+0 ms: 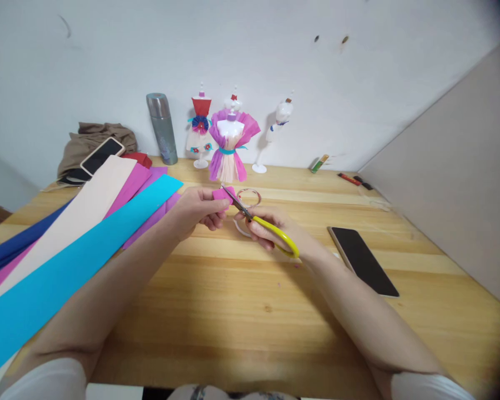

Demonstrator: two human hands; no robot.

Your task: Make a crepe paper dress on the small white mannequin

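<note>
My left hand (pixel 202 208) pinches a small piece of bright pink paper (pixel 220 195) above the wooden table. Yellow-handled scissors (pixel 277 232) are in my right hand (pixel 266 225), with their blades pointing up and left across the pink paper's edge. Whether the blades are fully closed is hard to see. Behind my right fingers lie rolls of tape (pixel 250 195), partly covered by the hand. Just beyond the paper stands a mini dress form (pixel 230 145) in a purple and cream paper dress with a blue sash.
Long strips of coloured crepe paper (pixel 83 233) spread over the left side. At the back are a thermos (pixel 162 129), another dressed form (pixel 200 125), a white form (pixel 281 119) and a glue stick (pixel 320 163). A phone (pixel 363 261) lies at the right; another phone (pixel 103 156) rests on brown cloth (pixel 95 139).
</note>
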